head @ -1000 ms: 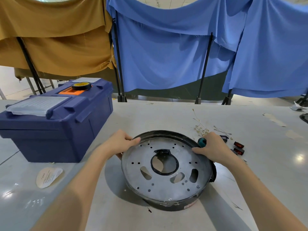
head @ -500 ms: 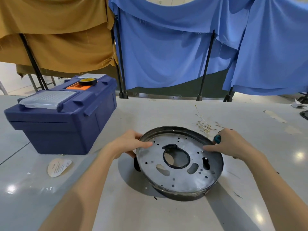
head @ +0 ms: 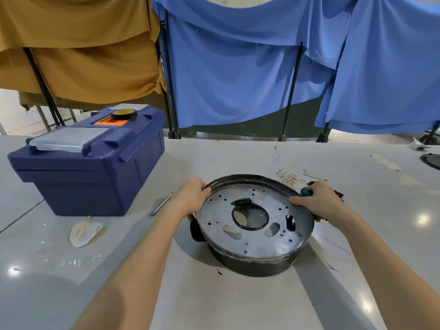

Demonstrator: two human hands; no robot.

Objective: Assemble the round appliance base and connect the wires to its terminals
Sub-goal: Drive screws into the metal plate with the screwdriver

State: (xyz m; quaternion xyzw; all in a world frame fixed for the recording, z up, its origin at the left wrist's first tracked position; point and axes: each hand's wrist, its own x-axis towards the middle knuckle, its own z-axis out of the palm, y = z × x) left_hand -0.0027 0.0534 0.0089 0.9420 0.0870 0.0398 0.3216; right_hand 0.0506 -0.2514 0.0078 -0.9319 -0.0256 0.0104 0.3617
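Left hand (head: 190,196) and right hand (head: 319,201), also clutching a screwdriver (head: 306,192), clamp opposite rims of the tilted base (head: 257,267), apparently steadying it.

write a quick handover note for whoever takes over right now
Left hand grips the round base at its left rim. Right hand grips the right rim, with a teal-handled tool tucked in it.
The base is on the table, with the metal plate seated in its black ring.
Wires lie loose behind it, with none attached.
Left to do: connect the wires to the terminals.
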